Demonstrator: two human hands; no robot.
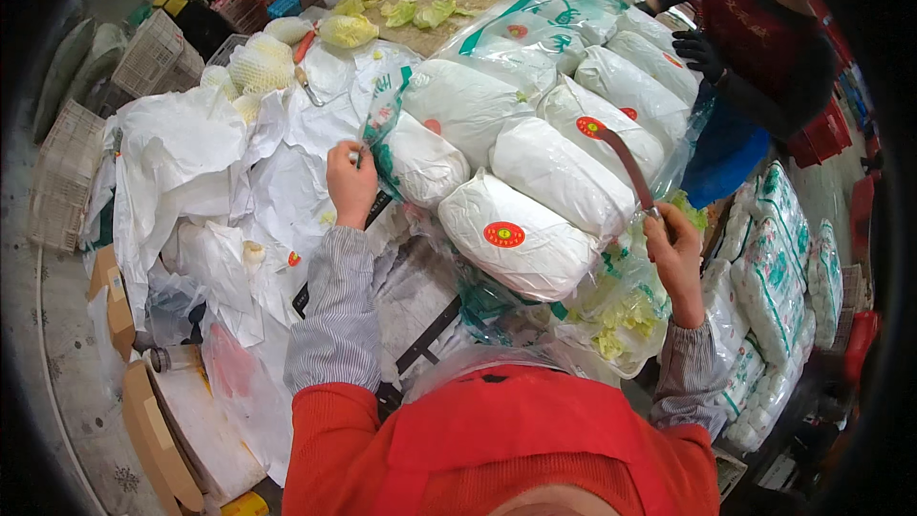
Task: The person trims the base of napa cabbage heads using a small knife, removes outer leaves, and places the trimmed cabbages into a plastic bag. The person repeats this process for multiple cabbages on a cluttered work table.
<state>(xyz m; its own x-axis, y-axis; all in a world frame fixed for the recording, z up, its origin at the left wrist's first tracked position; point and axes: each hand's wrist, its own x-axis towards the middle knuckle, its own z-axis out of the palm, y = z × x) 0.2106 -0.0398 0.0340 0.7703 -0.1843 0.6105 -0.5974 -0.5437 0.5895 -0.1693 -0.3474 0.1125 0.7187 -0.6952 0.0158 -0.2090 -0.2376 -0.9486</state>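
The clear bag (501,53) is lying at upper centre, bulging with white-wrapped bundles (564,177). My left hand (351,182), fingers curled, is meeting its left edge, though I can't tell whether I'm pinching film. Right of centre, my right hand (675,253) is gripping a curved reddish-brown strip (629,164). I'm judging the load heavy, slick-skinned, bruisable; I'd be supporting it underneath, not tugging thin plastic.
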